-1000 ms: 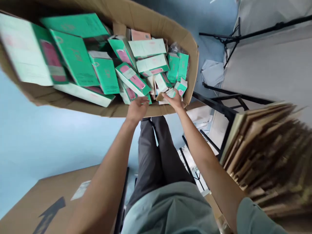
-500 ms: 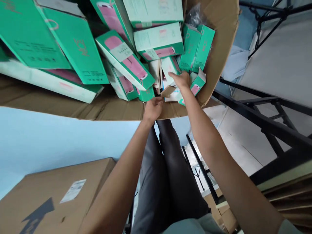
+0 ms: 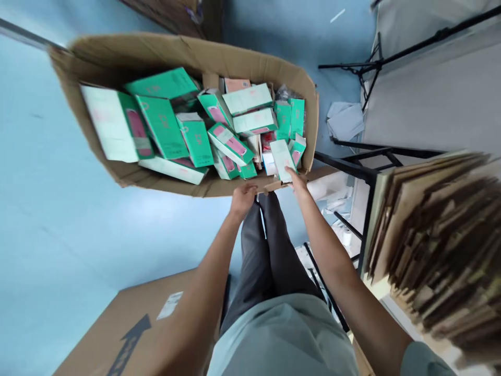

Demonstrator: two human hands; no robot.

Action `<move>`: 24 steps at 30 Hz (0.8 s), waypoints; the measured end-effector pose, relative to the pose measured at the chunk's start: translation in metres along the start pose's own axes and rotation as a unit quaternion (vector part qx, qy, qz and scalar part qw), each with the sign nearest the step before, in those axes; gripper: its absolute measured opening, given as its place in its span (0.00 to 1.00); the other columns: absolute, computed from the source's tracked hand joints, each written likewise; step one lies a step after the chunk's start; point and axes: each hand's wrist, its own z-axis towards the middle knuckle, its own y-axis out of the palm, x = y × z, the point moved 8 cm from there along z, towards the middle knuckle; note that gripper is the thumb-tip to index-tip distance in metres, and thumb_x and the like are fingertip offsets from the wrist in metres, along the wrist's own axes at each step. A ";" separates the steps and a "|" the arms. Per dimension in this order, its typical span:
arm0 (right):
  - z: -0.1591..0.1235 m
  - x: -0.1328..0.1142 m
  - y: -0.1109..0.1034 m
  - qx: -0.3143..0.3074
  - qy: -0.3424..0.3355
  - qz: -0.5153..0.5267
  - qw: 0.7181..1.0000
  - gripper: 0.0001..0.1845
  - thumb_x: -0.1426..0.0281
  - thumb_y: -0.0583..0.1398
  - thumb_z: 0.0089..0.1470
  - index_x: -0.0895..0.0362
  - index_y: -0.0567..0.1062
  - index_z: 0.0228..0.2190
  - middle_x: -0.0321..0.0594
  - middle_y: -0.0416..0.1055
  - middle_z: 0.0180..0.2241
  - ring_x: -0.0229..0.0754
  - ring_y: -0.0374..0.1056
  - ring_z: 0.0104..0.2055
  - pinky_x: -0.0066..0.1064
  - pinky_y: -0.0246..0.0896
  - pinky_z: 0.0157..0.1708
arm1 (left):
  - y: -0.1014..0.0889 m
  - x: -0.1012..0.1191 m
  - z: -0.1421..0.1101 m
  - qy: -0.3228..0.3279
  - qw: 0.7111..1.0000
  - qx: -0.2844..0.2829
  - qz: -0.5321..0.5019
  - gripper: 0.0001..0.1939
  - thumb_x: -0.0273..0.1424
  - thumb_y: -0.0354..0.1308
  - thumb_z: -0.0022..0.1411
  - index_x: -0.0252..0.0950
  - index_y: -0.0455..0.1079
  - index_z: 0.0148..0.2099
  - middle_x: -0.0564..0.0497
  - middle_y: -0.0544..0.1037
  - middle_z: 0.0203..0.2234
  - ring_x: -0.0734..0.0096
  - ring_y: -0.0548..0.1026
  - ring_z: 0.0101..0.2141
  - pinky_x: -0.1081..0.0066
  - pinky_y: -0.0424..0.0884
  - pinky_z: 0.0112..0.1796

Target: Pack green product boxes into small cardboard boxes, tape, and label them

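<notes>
A big open cardboard carton lies on the blue floor, filled with several green and white product boxes with pink pictures. My right hand is at the carton's near right corner, fingers closed on a pale green box that it lifts from the pile. A brown cardboard piece sticks out under that hand. My left hand curls over the carton's near rim; its fingers are bent and I cannot see anything in them.
A stack of flattened brown cardboard fills the right side. A black metal frame and a grey sheet stand at the upper right. A closed carton with an arrow mark lies at the lower left. My dark trousers are below.
The view pulled back from the carton. My right hand drew back toward the near rim with a pale green box. My left hand stayed at the rim.
</notes>
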 end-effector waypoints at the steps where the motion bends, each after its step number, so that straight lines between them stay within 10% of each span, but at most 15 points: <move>1: -0.018 -0.003 -0.008 0.001 0.017 0.022 1.000 0.18 0.70 0.75 0.54 0.62 0.83 0.46 0.44 0.87 0.37 0.49 0.84 0.49 0.42 0.83 0.51 | -0.003 0.012 -0.012 0.007 1.000 -0.002 0.004 0.15 0.35 0.66 0.58 0.35 0.83 0.45 0.41 0.88 0.42 0.55 0.84 0.42 0.56 0.80 0.51; 14: -0.271 -0.064 -0.084 -0.141 -0.005 0.265 0.954 0.16 0.69 0.75 0.52 0.57 0.84 0.43 0.42 0.88 0.41 0.47 0.84 0.48 0.31 0.81 0.44 | -0.024 0.180 -0.229 0.152 0.986 -0.055 -0.031 0.18 0.36 0.74 0.54 0.38 0.81 0.47 0.44 0.87 0.42 0.58 0.83 0.43 0.63 0.79 0.47; 24: -0.401 -0.075 -0.146 -0.176 -0.064 0.343 0.921 0.19 0.58 0.74 0.53 0.58 0.84 0.42 0.41 0.88 0.38 0.48 0.84 0.44 0.35 0.80 0.42 | 0.005 0.230 -0.358 0.213 0.969 -0.113 0.060 0.19 0.37 0.72 0.60 0.39 0.79 0.53 0.43 0.83 0.53 0.61 0.82 0.49 0.65 0.81 0.47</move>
